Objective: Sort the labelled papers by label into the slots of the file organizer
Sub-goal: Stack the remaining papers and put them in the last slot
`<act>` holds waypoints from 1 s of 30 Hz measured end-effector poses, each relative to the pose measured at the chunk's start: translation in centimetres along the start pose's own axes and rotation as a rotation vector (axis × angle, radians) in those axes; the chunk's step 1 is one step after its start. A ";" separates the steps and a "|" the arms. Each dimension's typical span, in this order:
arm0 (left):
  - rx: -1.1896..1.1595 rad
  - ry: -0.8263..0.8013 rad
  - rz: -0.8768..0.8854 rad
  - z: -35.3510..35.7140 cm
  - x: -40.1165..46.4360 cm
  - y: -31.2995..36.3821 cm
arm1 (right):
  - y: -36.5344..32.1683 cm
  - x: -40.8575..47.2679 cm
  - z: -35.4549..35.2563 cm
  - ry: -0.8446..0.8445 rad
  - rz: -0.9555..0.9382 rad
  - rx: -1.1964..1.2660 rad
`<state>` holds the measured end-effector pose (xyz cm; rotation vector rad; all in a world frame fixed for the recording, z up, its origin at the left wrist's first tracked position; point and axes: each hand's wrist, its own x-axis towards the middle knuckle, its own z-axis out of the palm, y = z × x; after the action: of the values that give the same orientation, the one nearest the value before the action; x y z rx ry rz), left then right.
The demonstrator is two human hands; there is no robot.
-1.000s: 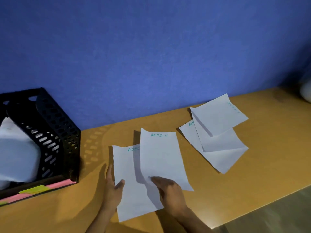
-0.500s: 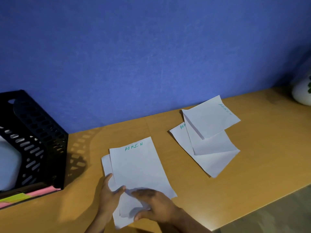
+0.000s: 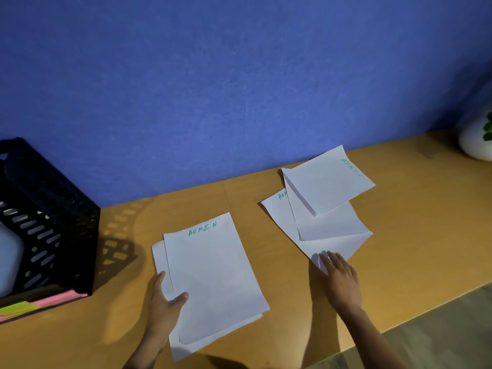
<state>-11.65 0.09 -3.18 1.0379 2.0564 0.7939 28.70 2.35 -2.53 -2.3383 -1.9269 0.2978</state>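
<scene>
Currently mid-sort, nothing from this batch filed yet as far as I can judge. My left hand (image 3: 163,302) pins the near stack of two sheets (image 3: 213,283) to the surface (image 3: 412,235): thumb on top of the upper sheet, the other fingers (image 3: 159,282) along the left edge of the lower one, so it's holding that pair. Top sheet reads ADMIN in green; the lower sheet's label is covered. My right hand (image 3: 339,278) is out at the second pile (image 3: 327,222), fingers spread flat with the tips on the pile's near corner, pressing or about to drag, not closed on anything. That pile is three overlapping sheets, fanned. The top one (image 3: 327,187) shows ADMIN along its right edge, the bottom one shows "AD" before it's covered, and the middle one's label is hidden, so probably all ADMIN but can't confirm. The black mesh file organizer (image 3: 50,222) sits at the left edge, well apart from both piles. Something white is already in it, likely filed paper, though it's cropped and dim. Pink and yellow tabs (image 3: 40,304) run along its front base; text unreadable. Left to do, by my read: merge the two piles, then drop them in the matching slot.
</scene>
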 end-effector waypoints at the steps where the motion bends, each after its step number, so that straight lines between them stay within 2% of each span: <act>1: 0.006 0.003 0.014 0.0 -0.1 0.1 | 0.2 0.3 0.0 0.028 -0.002 0.003; 4: 0.034 0.016 0.054 -0.2 -0.4 0.2 | -0.1 1.1 -0.2 0.107 -0.031 -0.001; 9: 0.053 0.013 0.078 -0.3 -0.9 0.6 | -3.0 0.3 -1.1 0.097 -0.144 -0.013; 18: -0.023 -0.028 0.141 -0.1 -2.0 0.6 | -12.0 -4.7 -0.9 0.079 -0.611 0.211; 21: -0.078 -0.030 0.100 0.2 -2.0 0.7 | -14.8 -6.1 -0.4 0.066 -0.725 0.231; 27: -0.175 0.050 -0.021 0.8 -2.0 1.1 | -18.3 -7.1 0.7 -0.081 -0.909 0.270; 30: -0.162 0.053 -0.002 1.2 -2.0 0.8 | -18.8 -6.8 0.7 -0.262 -0.902 0.464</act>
<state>-9.48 -0.92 -2.68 0.9345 1.9993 0.9785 9.30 -0.64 1.13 -1.0464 -2.4429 0.8493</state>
